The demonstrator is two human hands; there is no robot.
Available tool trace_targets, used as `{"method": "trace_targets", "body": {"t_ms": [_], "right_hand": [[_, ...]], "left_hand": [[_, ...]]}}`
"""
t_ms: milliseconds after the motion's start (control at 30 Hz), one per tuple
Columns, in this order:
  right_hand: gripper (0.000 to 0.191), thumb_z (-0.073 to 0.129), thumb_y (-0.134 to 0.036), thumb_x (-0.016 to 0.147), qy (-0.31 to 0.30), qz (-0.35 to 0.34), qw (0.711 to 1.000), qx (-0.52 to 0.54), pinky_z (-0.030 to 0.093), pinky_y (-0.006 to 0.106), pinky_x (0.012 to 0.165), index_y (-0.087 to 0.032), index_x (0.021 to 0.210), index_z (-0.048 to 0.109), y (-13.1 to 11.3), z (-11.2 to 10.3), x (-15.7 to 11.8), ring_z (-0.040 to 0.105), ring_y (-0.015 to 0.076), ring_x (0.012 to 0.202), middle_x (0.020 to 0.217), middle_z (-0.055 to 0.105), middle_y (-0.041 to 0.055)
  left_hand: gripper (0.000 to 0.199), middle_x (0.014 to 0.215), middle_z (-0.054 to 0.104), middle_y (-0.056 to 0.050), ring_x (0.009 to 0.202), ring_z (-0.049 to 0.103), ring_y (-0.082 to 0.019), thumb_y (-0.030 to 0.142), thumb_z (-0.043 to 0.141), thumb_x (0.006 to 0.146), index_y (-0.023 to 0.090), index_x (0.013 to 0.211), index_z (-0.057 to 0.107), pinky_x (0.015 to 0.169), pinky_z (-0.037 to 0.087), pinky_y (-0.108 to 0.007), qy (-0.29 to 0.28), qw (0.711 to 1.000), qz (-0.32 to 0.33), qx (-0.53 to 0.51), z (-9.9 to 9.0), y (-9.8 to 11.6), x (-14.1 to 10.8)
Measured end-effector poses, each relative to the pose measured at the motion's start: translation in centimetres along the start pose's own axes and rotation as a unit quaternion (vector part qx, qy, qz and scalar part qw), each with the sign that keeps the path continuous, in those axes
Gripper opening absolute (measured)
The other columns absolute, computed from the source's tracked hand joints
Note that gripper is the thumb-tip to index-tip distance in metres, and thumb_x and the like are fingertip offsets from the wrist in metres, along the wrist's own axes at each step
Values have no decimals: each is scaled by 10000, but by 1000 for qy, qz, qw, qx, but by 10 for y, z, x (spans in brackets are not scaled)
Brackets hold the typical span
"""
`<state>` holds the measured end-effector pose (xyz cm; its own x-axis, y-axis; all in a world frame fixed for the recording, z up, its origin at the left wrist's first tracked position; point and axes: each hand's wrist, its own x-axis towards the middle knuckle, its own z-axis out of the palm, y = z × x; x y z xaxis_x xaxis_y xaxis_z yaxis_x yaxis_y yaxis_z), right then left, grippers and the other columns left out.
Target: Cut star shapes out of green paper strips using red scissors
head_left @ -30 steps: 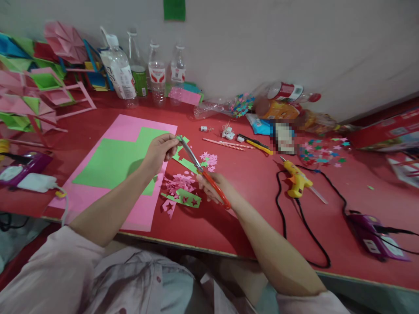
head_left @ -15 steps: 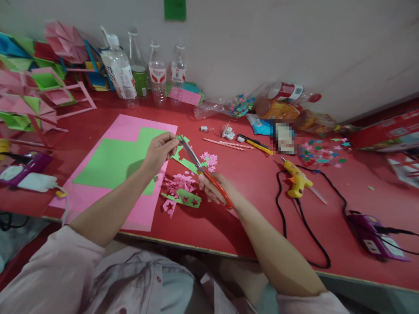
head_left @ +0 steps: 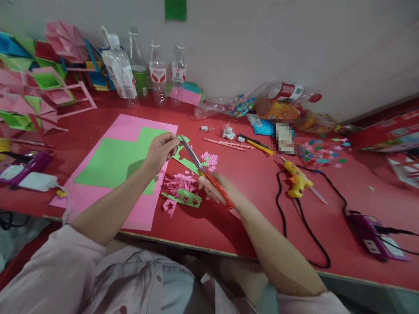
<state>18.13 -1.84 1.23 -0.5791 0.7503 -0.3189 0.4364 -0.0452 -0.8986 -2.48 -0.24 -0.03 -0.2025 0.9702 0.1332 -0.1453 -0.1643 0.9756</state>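
In my head view, the left hand is raised over the edge of the green sheet, its fingers pinched on a small green piece at the tips of the scissors. The right hand has its fingers closed around the scissors' orange handles, the blades pointing toward the left hand. The green sheet lies upon a larger pink sheet on the red table. Between the hands and the near edge lie pink scraps and a green strip with star-shaped holes; small pink stars form a cluster just beyond the scissors. To the right rests a yellow glue gun with a black cord. Clear bottles stand along the wall; a folded-paper construction occupies the far left.
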Motion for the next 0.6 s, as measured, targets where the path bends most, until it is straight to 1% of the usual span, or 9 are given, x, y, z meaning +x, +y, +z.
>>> {"method": "trace_targets", "body": {"t_ms": [133,333,600], "right_hand": [[487,506,-663,783,9,19,1000,7,415,226,415,-196,650,467,-1,2,0,312,52,301,352,324,-104],[469,558,-639,757,16,47,999,6,401,213,373,-192,640,475,1,0,4,321,50,276,342,325,-109],[451,570,-606,767,19,48,999,12,370,196,340,-191,624,464,1,-1,3,317,45,266,352,324,-105]], "left_hand": [[131,407,446,71,323,293,-17,208,566,727,175,609,519,330,175,-170,4,1000,-4,3,0,1,0],[134,400,442,69,319,288,-16,198,560,725,170,601,517,329,177,-170,7,1000,-3,9,0,1,0],[140,409,446,67,326,300,-15,197,566,726,168,599,515,335,179,-168,7,1000,-6,12,-1,-1,1]]}}
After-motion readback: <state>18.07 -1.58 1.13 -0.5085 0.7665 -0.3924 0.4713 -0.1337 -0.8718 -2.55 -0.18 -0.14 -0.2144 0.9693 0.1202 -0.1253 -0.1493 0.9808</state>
